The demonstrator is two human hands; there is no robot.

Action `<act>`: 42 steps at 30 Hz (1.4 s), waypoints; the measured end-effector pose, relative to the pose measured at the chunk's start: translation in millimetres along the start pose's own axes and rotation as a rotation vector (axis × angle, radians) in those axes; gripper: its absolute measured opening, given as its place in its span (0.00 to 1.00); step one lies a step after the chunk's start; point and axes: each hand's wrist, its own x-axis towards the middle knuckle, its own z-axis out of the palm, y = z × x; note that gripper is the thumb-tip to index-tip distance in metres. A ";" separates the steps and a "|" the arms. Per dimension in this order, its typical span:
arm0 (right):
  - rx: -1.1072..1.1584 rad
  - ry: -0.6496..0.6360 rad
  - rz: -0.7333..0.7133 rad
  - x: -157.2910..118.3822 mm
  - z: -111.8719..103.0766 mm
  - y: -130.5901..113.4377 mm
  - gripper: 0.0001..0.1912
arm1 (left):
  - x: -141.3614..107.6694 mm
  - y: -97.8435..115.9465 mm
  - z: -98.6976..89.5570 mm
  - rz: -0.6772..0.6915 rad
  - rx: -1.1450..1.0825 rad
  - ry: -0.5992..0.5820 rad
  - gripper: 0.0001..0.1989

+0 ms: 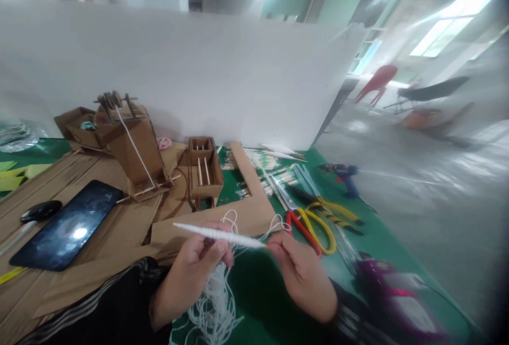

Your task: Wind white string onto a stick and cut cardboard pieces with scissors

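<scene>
One string-wrapped stick [222, 236] was held between two hands, above a loose pile of string [215, 302]. The left hand [194, 265] pinched it between thumb and fingers; the right hand [304, 276] had its fingertips pressed together at the other end. One tablet [67, 226], one drill [342, 176] and one pair of scissors [287, 196] lay around them. Of two open cardboard boxes, the divided box [218, 178] had two pale sticks [203, 171] across its larger compartment; the left box [66, 122] held something bluish, too blurred to name. Cardboard covered part of the green table [274, 302]. Behind stood a white panel [199, 69]; a red chair [377, 82] and a dark chair [433, 89] stood farther right.
</scene>
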 end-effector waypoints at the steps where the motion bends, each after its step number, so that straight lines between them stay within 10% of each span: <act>1: -0.017 0.003 0.001 0.1 -0.2 0.5 0.16 | 0.0 0.2 -0.3 0.001 0.003 0.002 0.15; 42: -0.024 0.014 0.011 0.9 -4.6 0.0 0.14 | 1.5 2.6 -2.0 0.024 -0.041 0.059 0.13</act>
